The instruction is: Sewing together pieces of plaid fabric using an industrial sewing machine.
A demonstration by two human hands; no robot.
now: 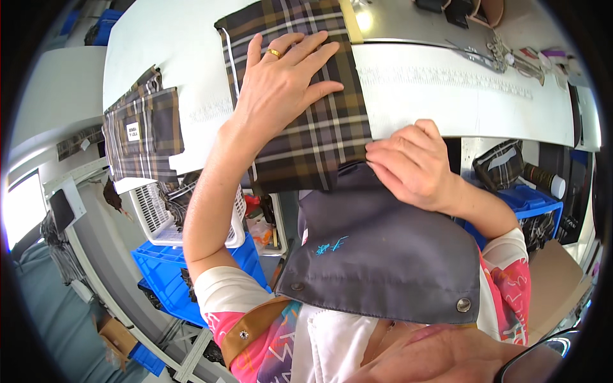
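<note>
A brown, black and white plaid fabric piece (pixel 319 124) lies on the white table, its near part hanging over the front edge. White cord or piping shows along its left side. My left hand (pixel 281 80) rests flat on its upper middle, fingers spread, a gold ring on one of them. At the near right corner of the cloth, my right hand (pixel 412 163) is closed, fingertips pinching the fabric edge. The inside of that pinch is partly hidden by the fingers.
Another plaid piece with a white label (pixel 142 133) hangs over the table's left edge. Rulers (pixel 440 76) are marked along the white tabletop. Scissors (pixel 476 56) lie at the far right. Below left stand a white basket (pixel 153 214) and blue crate (pixel 163 268); a blue bin (pixel 527 198) stands right.
</note>
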